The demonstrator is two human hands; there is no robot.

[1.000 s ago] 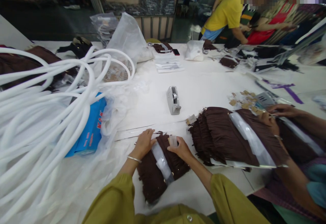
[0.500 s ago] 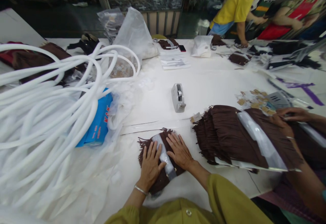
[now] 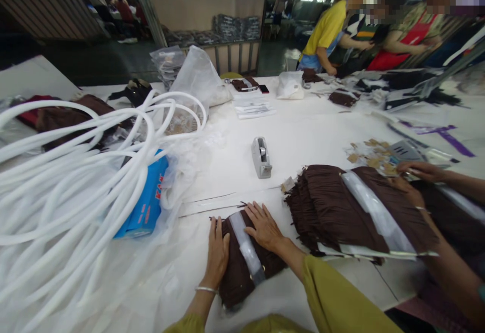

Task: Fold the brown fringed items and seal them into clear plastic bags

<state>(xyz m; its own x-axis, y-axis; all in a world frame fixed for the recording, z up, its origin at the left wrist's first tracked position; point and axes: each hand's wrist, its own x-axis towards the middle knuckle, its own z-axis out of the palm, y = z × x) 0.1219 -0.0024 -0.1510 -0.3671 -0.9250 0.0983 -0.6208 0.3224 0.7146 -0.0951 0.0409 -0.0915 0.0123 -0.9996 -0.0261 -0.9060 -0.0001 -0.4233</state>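
A folded brown fringed piece [image 3: 238, 272] lies on the white table before me, with a clear plastic strip [image 3: 248, 247] across its top and small metal eyelets near its lower end. My left hand [image 3: 217, 254] rests along its left edge, fingers stretched out and upright against the fringe. Flat on its upper right part lies my right hand [image 3: 265, 226], fingers extended and spread a little. Neither hand grips anything. Just to the right is a stack of similar brown fringed pieces [image 3: 326, 196], also with plastic strips on top.
A grey tape dispenser [image 3: 261, 158] stands mid-table. Coiled white tubing [image 3: 136, 136] and a blue box [image 3: 142, 206] fill the left side. A co-worker's hands [image 3: 413, 176] are at the far right, near small tan tags [image 3: 373, 156]. Other people stand across the table.
My left hand has slid off the plastic strip to the piece's left edge, and the loose fringe there is now pressed in. My right hand stays on top. The view has tilted up.
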